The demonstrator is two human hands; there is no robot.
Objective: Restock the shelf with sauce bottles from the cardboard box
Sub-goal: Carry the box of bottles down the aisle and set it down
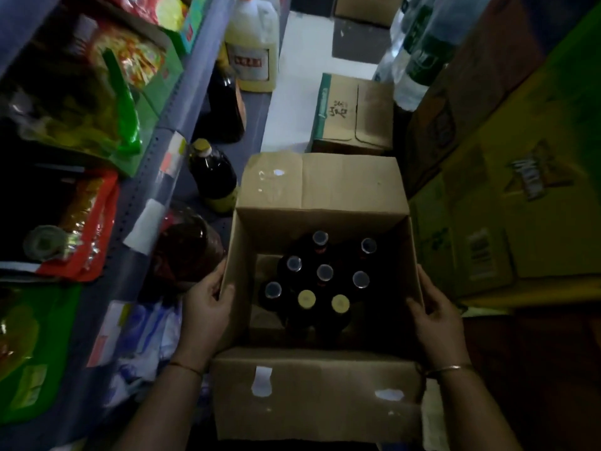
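Brown cardboard box [318, 180] is open with its flaps folded outward, just beside the front edge of the blue-grey shelf [257, 102]. Inside it, eight dark sauce bottles [325, 273] stand upright in a cluster toward the right wall. The two with yellow caps are closest to the near wall, and bare floor shows along the left wall. The left hand [208, 307] clasps the left wall with its thumb hooked over the rim, and the right hand [435, 314] clasps the right wall likewise. On the shelf, a dark bottle [213, 177] stands near the front edge by the box's far-left corner. A pale jug [252, 50] stands farther along.
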